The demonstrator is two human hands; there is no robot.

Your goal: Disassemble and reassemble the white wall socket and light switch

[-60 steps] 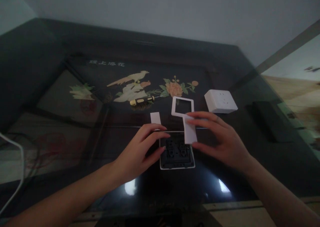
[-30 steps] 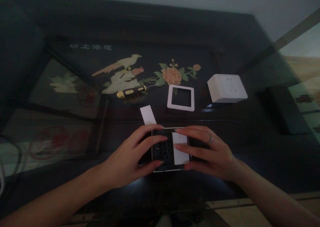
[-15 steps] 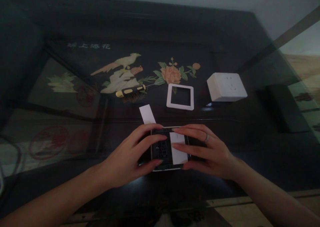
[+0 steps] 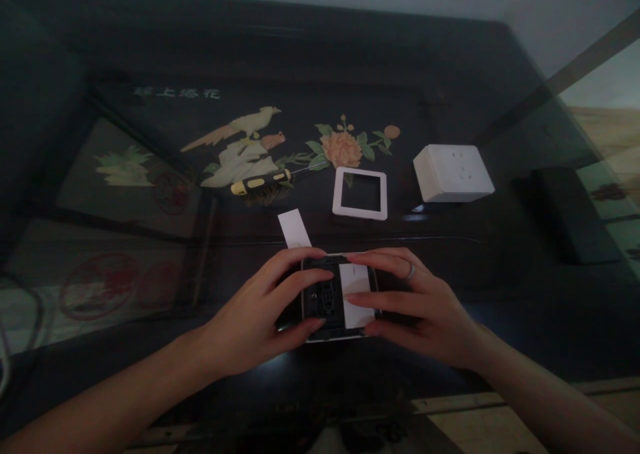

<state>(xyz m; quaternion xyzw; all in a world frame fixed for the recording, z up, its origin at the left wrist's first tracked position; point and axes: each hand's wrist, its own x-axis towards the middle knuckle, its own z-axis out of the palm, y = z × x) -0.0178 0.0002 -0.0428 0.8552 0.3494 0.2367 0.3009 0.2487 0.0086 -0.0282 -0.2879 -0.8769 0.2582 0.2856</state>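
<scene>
A wall switch (image 4: 329, 298) with its dark inner body showing lies at the table's near side. My left hand (image 4: 273, 301) grips its left part, fingertips at the top edge and on the body, thumb at the lower edge. On the switch's right half sits a white rocker plate (image 4: 357, 307). My right hand (image 4: 415, 301) is closed over that plate, one fingertip at its top, another on its left edge, the thumb at its lower corner. A second white rocker plate (image 4: 294, 228) lies just beyond my left fingers. Past the switch rests a white square frame (image 4: 360, 216).
A yellow-and-black screwdriver (image 4: 260, 183) lies beyond the loose plate. To the right stands a white socket on a box (image 4: 455, 171). A dark oblong object (image 4: 575, 214) lies farther right. The glossy dark tabletop (image 4: 450, 274) carries a bird-and-flower picture.
My right fingers have shifted slightly on the white rocker plate, the middle fingertip a little lower. My left hand, the switch and the other things stay where they were.
</scene>
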